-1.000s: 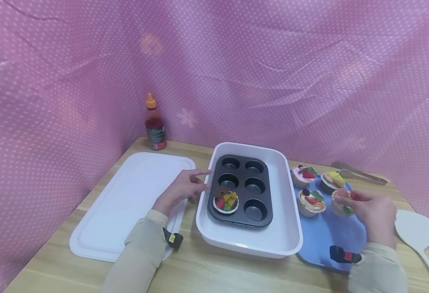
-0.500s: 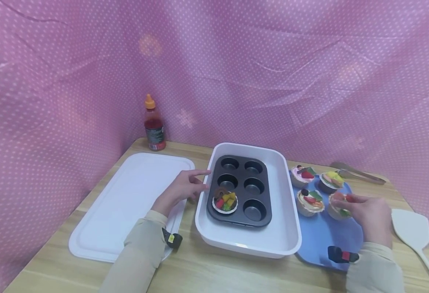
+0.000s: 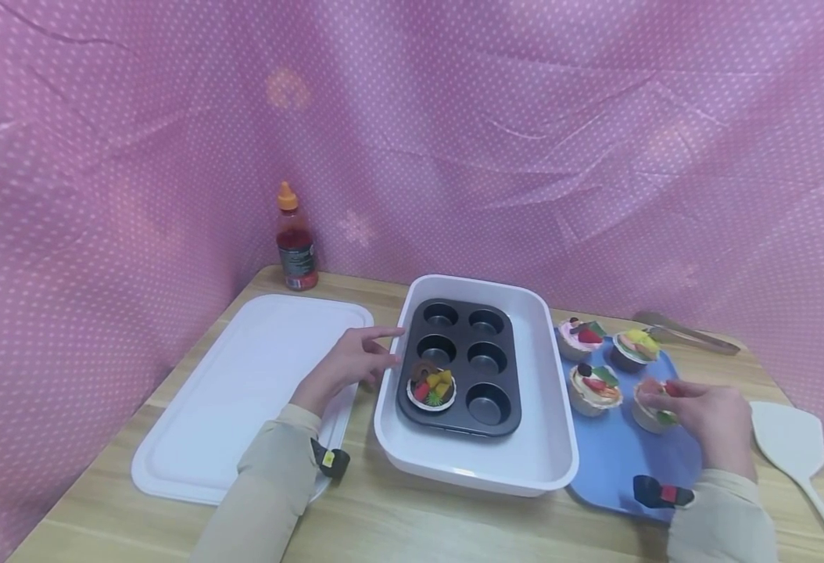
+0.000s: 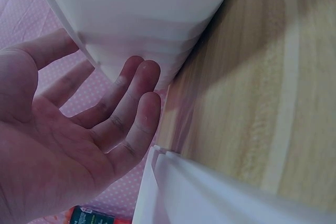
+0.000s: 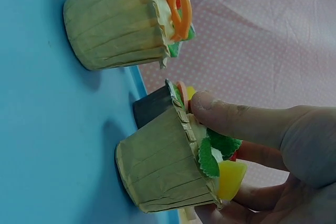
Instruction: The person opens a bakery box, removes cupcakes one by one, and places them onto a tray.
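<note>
My right hand (image 3: 718, 422) pinches the topping of a fruit-topped cupcake (image 5: 163, 166) in a pale paper cup, low over the blue tray (image 3: 616, 469). The thumb lies at the cup's rim in the right wrist view. Three more cupcakes stand near it: one with strawberry slices (image 3: 595, 391), one with pink cream (image 3: 581, 340), one in a dark cup (image 3: 633, 352). My left hand (image 3: 349, 363) rests its loosely extended fingers at the left wall of a white tub (image 3: 563, 391). Inside the tub lies a dark muffin tin (image 3: 463, 383), a fruit cupcake (image 3: 431, 391) in its near-left cup.
A white cutting board (image 3: 243, 399) lies at the left, partly under my left arm. Behind it stands a red sauce bottle (image 3: 296, 246). Metal tongs (image 3: 693, 332) and a pale spatula (image 3: 792, 438) lie at the right. A pink dotted cloth (image 3: 454, 141) hangs behind.
My right hand has shifted slightly down and in on the cupcake, which remains at about the same place above the blue tray. The left hand stays at the tub.
</note>
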Demonstrator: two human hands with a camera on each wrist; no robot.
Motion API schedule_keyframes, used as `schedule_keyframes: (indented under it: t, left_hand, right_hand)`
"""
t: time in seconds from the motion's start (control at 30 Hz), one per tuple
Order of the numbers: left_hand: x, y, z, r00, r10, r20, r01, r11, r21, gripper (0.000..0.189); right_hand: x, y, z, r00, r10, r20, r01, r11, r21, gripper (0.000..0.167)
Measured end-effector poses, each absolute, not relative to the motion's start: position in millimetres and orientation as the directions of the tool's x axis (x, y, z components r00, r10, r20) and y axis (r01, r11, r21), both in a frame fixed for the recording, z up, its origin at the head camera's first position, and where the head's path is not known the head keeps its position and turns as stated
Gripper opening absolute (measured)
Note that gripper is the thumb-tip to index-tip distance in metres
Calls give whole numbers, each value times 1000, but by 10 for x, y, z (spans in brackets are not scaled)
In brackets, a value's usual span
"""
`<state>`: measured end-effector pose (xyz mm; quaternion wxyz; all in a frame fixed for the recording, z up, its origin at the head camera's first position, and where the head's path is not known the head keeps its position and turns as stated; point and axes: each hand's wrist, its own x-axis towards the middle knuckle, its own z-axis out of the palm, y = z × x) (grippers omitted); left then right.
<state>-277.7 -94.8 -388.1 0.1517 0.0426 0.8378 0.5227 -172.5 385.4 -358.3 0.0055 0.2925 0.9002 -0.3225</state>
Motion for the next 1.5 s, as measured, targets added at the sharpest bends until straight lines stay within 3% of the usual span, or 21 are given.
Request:
schedule_keyframes:
  t: [0.5, 0.8, 1.03, 1.5]
  left_hand:
    - [-2774, -946, -3877, -950, 235, -204, -80, 449, 890, 52]
    - [-2776, -950, -3877, -951, 232, -206, -83, 449, 890, 52]
    - [-2762, -943, -3861, -949, 227, -218, -96, 450, 888, 52]
    - [-2757, -934, -3865, -951, 224, -214, -94, 450, 888, 51]
  right_hand:
    - [-1695, 3935, -3610, -856, 457, -240, 497, 601, -626, 94]
    - [-1670, 3975, -3570, -881, 431, -198, 451, 633, -629, 93]
    - [-1620, 3926, -3435, -875, 448, -183, 453, 625, -636, 103]
    - [-1580, 3278, -3036, -950, 282, 131, 101, 678, -728, 80]
